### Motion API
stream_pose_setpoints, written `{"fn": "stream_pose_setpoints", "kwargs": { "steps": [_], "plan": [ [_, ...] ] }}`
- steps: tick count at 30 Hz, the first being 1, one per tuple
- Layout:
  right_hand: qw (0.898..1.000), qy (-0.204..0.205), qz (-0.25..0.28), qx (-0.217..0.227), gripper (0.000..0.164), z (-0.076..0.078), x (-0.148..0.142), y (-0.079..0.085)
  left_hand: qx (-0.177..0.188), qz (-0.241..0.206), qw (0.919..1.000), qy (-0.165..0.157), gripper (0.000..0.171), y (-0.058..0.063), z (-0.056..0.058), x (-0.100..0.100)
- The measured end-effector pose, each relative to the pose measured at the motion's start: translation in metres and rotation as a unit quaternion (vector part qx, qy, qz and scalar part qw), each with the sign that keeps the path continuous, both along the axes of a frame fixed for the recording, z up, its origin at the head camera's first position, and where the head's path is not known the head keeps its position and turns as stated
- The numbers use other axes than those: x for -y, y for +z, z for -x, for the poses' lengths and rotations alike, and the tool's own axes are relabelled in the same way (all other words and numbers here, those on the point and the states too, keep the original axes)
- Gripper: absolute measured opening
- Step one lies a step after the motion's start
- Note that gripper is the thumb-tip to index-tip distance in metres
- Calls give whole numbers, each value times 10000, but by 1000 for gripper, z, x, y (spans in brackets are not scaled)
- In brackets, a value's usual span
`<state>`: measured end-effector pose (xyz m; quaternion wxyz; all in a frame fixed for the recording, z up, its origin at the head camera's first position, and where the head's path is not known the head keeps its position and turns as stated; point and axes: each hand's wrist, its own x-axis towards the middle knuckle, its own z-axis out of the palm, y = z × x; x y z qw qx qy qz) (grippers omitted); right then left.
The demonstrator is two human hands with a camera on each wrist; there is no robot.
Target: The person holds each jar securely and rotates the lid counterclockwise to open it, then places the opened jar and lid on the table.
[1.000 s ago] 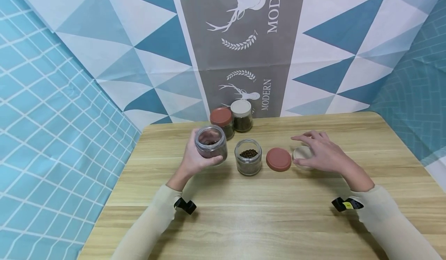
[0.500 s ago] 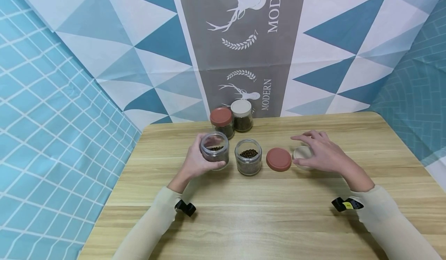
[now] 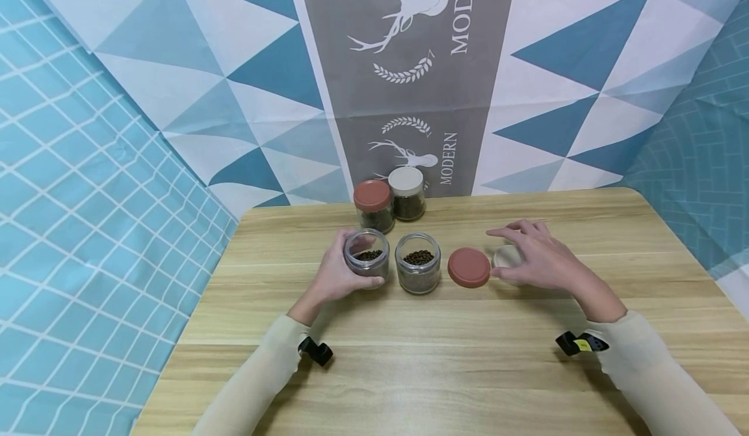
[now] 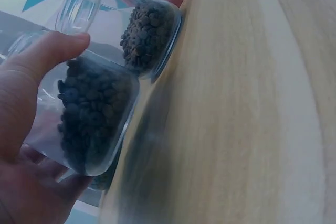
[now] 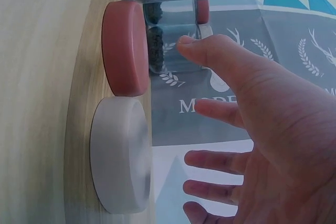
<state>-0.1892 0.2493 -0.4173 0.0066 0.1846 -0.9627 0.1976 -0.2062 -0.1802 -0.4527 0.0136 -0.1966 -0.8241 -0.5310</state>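
Note:
My left hand [image 3: 338, 275] grips a lidless glass jar [image 3: 368, 268] partly filled with small dark brown bean-like pieces. In the left wrist view the thumb and fingers wrap this jar [image 4: 94, 114]; whether its base touches the table I cannot tell. A second lidless glass jar [image 3: 418, 277], with similar contents, stands upright close to its right. My right hand [image 3: 541, 257] hovers, fingers spread and holding nothing, over a white lid [image 3: 506, 258]. Beside that lid lies a red lid [image 3: 469, 268]. Both lids, the red one [image 5: 125, 48] and the white one [image 5: 119, 156], lie flat in the right wrist view.
Two lidded jars stand at the table's back edge, one with a red lid [image 3: 372, 195], the other with a white lid [image 3: 406, 181]. Patterned cloth [image 3: 421, 85] hangs right behind them. The wooden table [image 3: 433, 364] extends toward the person.
My left hand has brought its jar down, to the right and toward the person, closer to the standing jar. The right hand has hardly moved.

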Motion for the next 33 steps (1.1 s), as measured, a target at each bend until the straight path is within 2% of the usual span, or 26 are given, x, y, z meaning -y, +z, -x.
{"fn": "stream_pose_setpoints", "kwargs": {
  "steps": [8, 16, 27, 33],
  "plan": [
    [10000, 13, 21, 11, 84, -1, 1, -1, 209, 24, 9995, -223, 98, -7, 1, -3],
    [10000, 14, 22, 18, 84, -1, -1, -2, 516, -207, 9979, -321, 100, -10, 3, -5],
    [10000, 28, 3, 28, 83, 0, 0, -1, 558, -44, 9982, -236, 101, -9, 2, -6],
    [9999, 60, -7, 92, 83, 3, 3, 6, 566, -44, 9981, -232, 102, -10, 2, -5]
  ]
}}
